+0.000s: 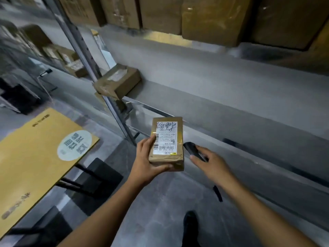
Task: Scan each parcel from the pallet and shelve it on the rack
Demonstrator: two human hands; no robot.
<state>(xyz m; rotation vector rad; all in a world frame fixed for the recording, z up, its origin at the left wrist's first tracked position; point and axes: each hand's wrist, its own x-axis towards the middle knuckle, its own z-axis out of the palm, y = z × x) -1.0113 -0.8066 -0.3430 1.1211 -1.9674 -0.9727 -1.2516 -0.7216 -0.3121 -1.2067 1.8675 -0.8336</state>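
My left hand [145, 162] grips a small brown cardboard parcel [167, 160] from its left side and near end, label up. The white shipping label [165, 138] with a barcode and black handwriting faces me. Just to the right, my right hand [211, 162] holds a black handheld scanner [193, 150], whose head sits a little right of the parcel's lower right corner. Both are held over the floor in front of the grey metal rack [222, 90].
A brown box [118, 82] sits at the left end of a rack shelf by the upright post [99, 75]. Large cartons [210, 18] fill the shelf above. A yellow cardboard sheet [35, 157] lies on a black frame at left. My shoe [190, 227] stands on the grey floor.
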